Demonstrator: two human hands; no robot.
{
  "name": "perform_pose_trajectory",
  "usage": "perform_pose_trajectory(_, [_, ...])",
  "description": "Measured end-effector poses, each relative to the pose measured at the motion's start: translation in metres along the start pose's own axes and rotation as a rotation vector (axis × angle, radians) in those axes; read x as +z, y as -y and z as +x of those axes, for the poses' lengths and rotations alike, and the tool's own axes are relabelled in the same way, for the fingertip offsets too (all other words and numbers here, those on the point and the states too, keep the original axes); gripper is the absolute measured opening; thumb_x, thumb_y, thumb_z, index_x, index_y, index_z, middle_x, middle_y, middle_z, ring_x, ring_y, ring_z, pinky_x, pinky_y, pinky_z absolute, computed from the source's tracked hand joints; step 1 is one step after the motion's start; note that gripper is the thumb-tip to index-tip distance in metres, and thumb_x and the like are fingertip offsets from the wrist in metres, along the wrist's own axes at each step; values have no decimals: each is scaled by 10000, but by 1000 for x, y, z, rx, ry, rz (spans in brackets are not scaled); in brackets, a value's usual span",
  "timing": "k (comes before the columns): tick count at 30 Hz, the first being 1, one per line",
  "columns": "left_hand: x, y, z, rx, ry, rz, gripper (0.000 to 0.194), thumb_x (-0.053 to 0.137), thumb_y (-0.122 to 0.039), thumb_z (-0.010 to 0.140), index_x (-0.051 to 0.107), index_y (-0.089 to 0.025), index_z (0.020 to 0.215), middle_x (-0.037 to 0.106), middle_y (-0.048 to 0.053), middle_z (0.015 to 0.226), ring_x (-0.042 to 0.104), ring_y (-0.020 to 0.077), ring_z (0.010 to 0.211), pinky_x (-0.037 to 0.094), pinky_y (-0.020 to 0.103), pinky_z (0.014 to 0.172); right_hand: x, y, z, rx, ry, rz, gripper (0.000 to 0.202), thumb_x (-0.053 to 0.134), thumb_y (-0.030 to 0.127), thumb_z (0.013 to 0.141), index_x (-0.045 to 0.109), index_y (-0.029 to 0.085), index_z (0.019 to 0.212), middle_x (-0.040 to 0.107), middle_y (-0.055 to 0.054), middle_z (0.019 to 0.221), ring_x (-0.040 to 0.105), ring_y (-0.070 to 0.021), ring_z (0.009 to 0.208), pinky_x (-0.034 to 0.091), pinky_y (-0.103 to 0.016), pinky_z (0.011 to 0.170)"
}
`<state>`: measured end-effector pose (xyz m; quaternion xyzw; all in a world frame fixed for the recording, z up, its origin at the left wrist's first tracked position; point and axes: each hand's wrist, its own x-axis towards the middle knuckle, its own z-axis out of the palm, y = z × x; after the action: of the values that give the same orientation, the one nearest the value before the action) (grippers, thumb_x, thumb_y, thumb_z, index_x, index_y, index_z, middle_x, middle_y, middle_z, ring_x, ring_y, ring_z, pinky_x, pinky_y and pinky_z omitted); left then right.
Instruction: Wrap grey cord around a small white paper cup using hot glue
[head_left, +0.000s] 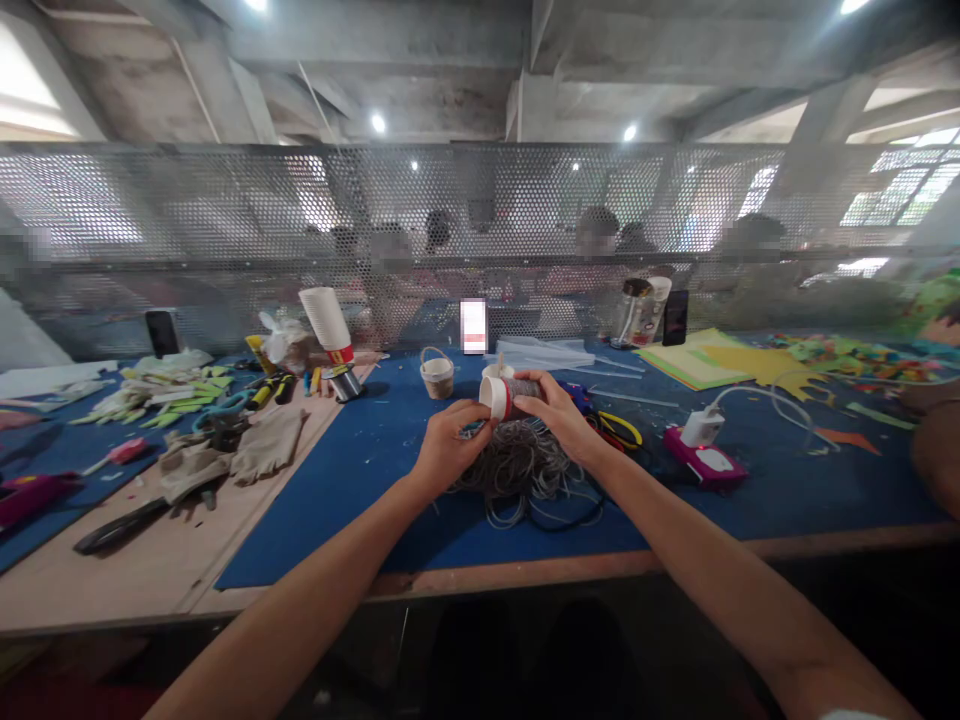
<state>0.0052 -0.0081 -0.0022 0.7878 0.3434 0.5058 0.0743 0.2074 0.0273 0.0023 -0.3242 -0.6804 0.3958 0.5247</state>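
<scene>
A white paper cup (pixel 496 398) with a red band lies on its side between my hands, its open rim facing left. Grey cord covers its right part, where my right hand (pixel 553 408) is wrapped round it. My left hand (pixel 452 440) is closed by the rim, its fingertips pinched at a strand of cord. A loose tangle of grey cord (pixel 517 470) lies on the blue mat right below the cup. Behind my left hand stands a small cord-covered basket (pixel 437 376) with a handle. Another white cup is partly hidden behind the held one.
Stacked paper cups (pixel 326 322), gloves (pixel 268 446) and cutters are left. Yellow-handled pliers (pixel 619 430) and a magenta box (pixel 709 465) with a white plug sit right. Coloured sheets (pixel 694 360) lie farther back. A perforated metal screen (pixel 247 220) runs behind, with people beyond it.
</scene>
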Motion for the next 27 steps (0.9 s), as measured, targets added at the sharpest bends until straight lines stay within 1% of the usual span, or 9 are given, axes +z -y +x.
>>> perform_pose_trajectory(5, [0,0,0,-7,5,20,162,583,-272,911,718,-189,878,710,66,848,660,183,810,494,282,762,0,0,1,16,-20,-54,448,685,397,787,565,239,1189,640,-57,1180,609,-236,1064,490,-424,981])
perform_pose_trajectory(11, [0,1,0,1,9,30,143,590,-235,895,719,-178,868,709,68,853,650,179,797,483,276,755,0,1,1,-13,-23,-109,419,677,399,803,574,227,1170,636,-59,1148,607,-221,1030,491,-406,961])
perform_pose_trajectory(15, [-1,-3,-1,-54,28,10,150,593,-236,887,726,-167,892,717,67,866,653,184,806,485,282,781,0,4,0,-25,-39,-131,410,687,393,795,580,220,1151,636,-60,1126,608,-220,999,488,-415,953])
perform_pose_trajectory(16, [-1,-4,0,-86,34,-7,153,599,-232,877,730,-165,922,725,64,876,657,186,815,490,284,792,1,6,0,-30,-49,-142,409,689,393,792,580,220,1145,635,-61,1121,607,-221,993,490,-418,949])
perform_pose_trajectory(19, [-2,-9,1,-171,47,-117,249,603,-211,857,717,-158,1072,746,60,953,662,183,838,506,287,818,2,8,-2,-60,-77,-183,414,698,396,787,575,223,1142,625,-69,1141,602,-232,1014,492,-429,944])
perform_pose_trajectory(22, [-4,-10,2,-232,40,-235,266,634,-222,842,722,-147,1082,748,70,997,664,195,881,508,303,859,4,8,-4,-103,-102,-216,423,712,384,784,562,237,1152,609,-80,1192,589,-252,1089,484,-440,963])
perform_pose_trajectory(25, [-6,-9,2,-313,50,-379,262,636,-296,870,736,-144,1060,753,79,998,673,211,905,515,316,865,5,8,-6,-146,-105,-249,423,718,360,787,556,249,1162,597,-83,1217,571,-262,1144,470,-451,989])
perform_pose_trajectory(27, [-6,-7,1,-347,43,-433,285,641,-334,876,739,-147,1067,757,80,994,680,215,902,522,316,851,7,9,-7,-165,-92,-273,407,713,348,793,559,255,1159,591,-79,1219,566,-262,1152,465,-457,998])
